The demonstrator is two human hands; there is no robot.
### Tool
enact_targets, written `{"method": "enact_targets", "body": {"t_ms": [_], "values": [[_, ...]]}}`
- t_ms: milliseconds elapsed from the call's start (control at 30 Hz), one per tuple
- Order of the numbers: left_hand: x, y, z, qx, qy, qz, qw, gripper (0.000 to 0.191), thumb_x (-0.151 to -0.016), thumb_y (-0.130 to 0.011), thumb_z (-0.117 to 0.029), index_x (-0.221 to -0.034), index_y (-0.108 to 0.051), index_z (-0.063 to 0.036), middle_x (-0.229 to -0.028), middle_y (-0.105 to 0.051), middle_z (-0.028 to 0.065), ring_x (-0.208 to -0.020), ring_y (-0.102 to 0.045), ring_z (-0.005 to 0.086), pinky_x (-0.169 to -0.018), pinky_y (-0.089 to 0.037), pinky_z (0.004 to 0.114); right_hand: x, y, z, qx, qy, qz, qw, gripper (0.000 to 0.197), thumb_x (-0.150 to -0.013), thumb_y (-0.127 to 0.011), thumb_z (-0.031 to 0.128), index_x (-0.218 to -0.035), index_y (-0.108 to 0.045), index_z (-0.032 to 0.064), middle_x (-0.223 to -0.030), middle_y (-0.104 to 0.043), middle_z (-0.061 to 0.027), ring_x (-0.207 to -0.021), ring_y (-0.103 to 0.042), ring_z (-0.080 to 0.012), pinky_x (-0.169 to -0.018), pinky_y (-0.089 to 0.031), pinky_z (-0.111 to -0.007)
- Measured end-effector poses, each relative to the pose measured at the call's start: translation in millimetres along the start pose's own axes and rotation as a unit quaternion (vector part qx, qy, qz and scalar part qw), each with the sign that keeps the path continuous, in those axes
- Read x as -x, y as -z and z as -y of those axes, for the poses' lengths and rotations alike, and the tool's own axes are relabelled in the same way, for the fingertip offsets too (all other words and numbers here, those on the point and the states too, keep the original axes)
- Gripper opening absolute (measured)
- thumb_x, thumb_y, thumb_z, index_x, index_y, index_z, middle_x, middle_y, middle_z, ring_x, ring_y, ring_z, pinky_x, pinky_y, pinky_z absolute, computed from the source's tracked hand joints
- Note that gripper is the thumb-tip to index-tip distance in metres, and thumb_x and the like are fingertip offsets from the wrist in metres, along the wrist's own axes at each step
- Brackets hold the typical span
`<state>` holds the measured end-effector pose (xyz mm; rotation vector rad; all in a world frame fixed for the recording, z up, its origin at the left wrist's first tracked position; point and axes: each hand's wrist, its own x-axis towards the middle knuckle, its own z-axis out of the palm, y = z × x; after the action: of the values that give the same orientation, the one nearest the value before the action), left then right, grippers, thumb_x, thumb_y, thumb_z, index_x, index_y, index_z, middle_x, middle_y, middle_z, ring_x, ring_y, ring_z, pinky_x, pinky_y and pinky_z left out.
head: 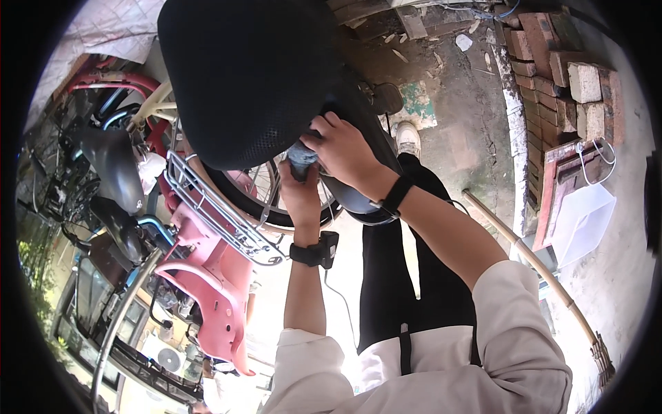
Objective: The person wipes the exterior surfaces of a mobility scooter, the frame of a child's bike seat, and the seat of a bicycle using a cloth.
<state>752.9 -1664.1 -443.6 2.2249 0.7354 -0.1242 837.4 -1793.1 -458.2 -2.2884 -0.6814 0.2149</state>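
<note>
A large black mesh-covered seat [248, 77] fills the upper middle of the view, apparently on a motor scooter whose dark body [357, 191] shows below. At its lower right edge my hands are close together around a bunched blue-grey cloth [301, 157]. My left hand [301, 194] pinches the cloth from below, between thumb and fingers. My right hand [344, 150] bends over its upper right side, fingertips against the seat's edge; parts of its grip are hidden. Each wrist wears a black strap, and the left one carries a small device [329, 249].
Left of me stand a bicycle wheel [266, 191], a metal rear rack [217, 207], a pink child seat [222, 310] and several parked bikes with black saddles [111, 165]. To the right are stacked bricks [548, 98], a translucent plastic bin [582, 222] and a bamboo-handled broom [538, 269].
</note>
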Motion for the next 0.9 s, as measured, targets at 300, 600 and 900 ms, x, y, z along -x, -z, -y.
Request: {"method": "enact_targets", "body": {"t_ms": [300, 600, 900], "values": [[102, -4, 3, -0.073, 0.007, 0.147, 0.986, 0.037, -0.083, -0.074, -0.013, -0.112, -0.051, -0.0081, -0.104, -0.061, 0.0171, -0.09, -0.064, 0.0425, -0.071, -0.054, 0.05, 115, 42, 10, -0.01, -0.032, 0.14, 0.99, 0.062, -0.065, -0.079, 0.01, -0.125, -0.063, 0.0107, -0.107, -0.054, -0.008, -0.1, -0.056, -0.0283, -0.082, -0.054, -0.037], [142, -2, 22, 0.032, 0.113, 0.149, 0.982, 0.042, -0.08, -0.07, -0.002, -0.12, -0.061, -0.0103, -0.109, -0.066, 0.0136, -0.096, -0.066, 0.0374, -0.077, -0.055, 0.044, 137, 48, 21, 0.03, 0.006, 0.25, 0.968, 0.062, -0.068, -0.08, 0.011, -0.127, -0.061, 0.0107, -0.109, -0.054, -0.0096, -0.103, -0.056, -0.0309, -0.083, -0.054, -0.04], [93, -26, 45, 0.14, 0.151, -0.068, 0.976, 0.054, -0.083, -0.061, -0.001, -0.135, -0.054, -0.0159, -0.117, -0.061, 0.0181, -0.098, -0.063, 0.044, -0.078, -0.054, 0.05, 44, 19, 33, 0.093, 0.157, 0.299, 0.936, 0.062, -0.07, -0.081, 0.013, -0.128, -0.059, 0.0092, -0.108, -0.052, -0.01, -0.101, -0.058, -0.0303, -0.083, -0.054, -0.04]]}}
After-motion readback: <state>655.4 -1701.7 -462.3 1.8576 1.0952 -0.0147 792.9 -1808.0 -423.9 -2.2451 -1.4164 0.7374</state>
